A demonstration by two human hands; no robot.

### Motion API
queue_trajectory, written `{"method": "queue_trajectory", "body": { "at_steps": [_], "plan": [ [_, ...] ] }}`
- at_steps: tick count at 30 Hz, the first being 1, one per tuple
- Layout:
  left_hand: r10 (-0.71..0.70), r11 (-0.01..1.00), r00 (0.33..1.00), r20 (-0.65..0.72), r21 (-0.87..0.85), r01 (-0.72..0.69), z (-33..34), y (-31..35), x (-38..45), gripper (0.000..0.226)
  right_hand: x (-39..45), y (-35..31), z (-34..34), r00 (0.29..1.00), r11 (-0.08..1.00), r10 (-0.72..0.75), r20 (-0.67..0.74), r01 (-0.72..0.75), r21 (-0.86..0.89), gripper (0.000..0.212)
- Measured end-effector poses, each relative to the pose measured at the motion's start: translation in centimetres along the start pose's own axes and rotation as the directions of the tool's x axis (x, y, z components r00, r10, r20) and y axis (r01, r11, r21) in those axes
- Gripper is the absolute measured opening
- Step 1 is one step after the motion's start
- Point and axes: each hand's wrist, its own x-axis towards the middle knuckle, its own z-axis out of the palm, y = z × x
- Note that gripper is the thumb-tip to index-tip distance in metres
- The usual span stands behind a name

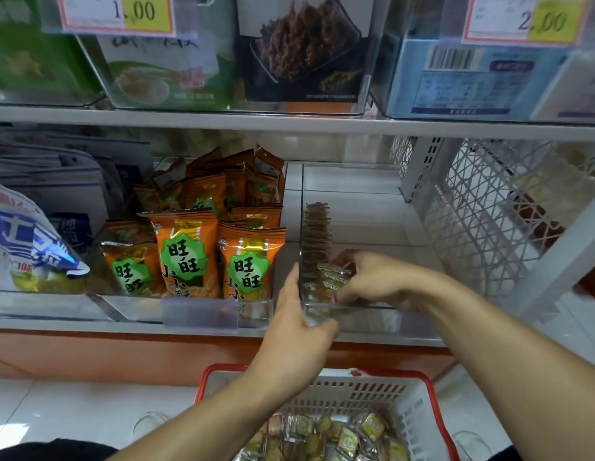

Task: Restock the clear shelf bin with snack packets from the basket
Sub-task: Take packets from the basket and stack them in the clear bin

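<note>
The clear shelf bin sits on the middle shelf at centre right. A row of small snack packets stands along its left wall. My right hand is inside the bin and grips a few small packets at the front of that row. My left hand holds the bin's front left corner, fingers straight along the outer left wall and thumb on the front rim. The white basket with a red rim stands below, holding several loose packets.
A neighbouring clear bin with orange snack bags stands left of the task bin. A blue and white bag lies further left. A white lattice side panel closes the shelf on the right. Upper shelf bins hang overhead.
</note>
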Motion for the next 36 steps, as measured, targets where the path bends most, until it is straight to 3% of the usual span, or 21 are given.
{"method": "queue_trajectory", "body": {
  "at_steps": [3, 8, 15, 18, 23, 28, 36],
  "plan": [
    [0.011, 1.0, 1.0, -0.008, -0.005, -0.011, 0.0, -0.1, 0.1, 0.093, 0.1, -0.2, -0.3, 0.999, 1.0, -0.011, 0.035, 0.01, 0.006, 0.04],
    [0.018, 1.0, 1.0, -0.021, 0.009, -0.018, -0.1, 0.0, 0.1, 0.091, 0.0, -0.1, -2.2, 0.989, 0.995, -0.013, 0.145, -0.002, 0.104, 0.054],
    [0.025, 0.999, 0.999, -0.035, 0.049, -0.023, 0.1, 0.1, 0.2, 0.088, 0.4, 0.5, -1.1, 0.969, 0.998, 0.049, 0.244, -0.057, 0.025, 0.055],
    [0.02, 0.999, 0.999, -0.026, 0.048, -0.018, 0.0, 0.1, 0.2, 0.09, 0.4, 0.6, -1.1, 0.939, 0.975, 0.025, 0.342, -0.098, 0.197, 0.05],
    [0.022, 0.998, 0.999, -0.027, 0.052, -0.02, -0.1, 0.0, 0.3, 0.091, 0.7, 1.1, -0.9, 0.976, 0.974, 0.059, 0.21, -0.102, 0.202, 0.036],
    [0.051, 0.995, 0.999, -0.018, 0.082, -0.049, 0.1, -0.2, 0.2, 0.096, 1.0, 0.5, 1.2, 0.999, 0.998, 0.0, -0.042, -0.003, -0.069, 0.03],
    [0.088, 0.995, 0.996, -0.018, 0.05, -0.087, 0.4, -0.7, 0.2, 0.097, 1.0, -0.5, 0.8, 1.0, 0.96, 0.015, -0.022, -0.021, -0.28, 0.021]
  ]
}}
